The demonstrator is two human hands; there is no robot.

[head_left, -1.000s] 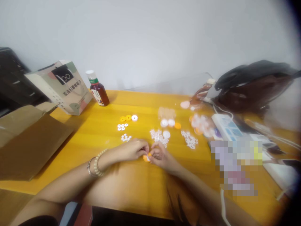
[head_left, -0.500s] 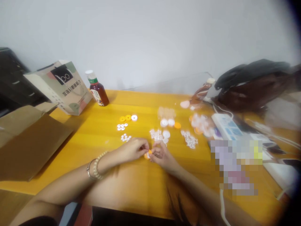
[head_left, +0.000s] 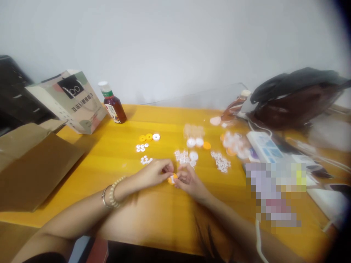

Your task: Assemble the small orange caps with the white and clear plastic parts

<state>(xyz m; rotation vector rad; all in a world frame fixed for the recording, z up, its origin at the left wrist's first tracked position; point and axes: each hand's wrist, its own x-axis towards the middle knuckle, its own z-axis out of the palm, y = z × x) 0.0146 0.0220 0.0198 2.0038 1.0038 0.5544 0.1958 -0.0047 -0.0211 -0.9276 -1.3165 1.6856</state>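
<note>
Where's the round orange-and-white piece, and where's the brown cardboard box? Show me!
Round orange-and-white piece [head_left: 172, 179]: head view, on the middle of its visible face.
Brown cardboard box [head_left: 41, 168]: head view, on its large near panel.

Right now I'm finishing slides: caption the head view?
Left hand and right hand hold an orange disc at a yellow table.

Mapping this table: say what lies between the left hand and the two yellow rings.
Head view: one group of small white pieces near the yellow rings, a second group by the left hand.
</note>
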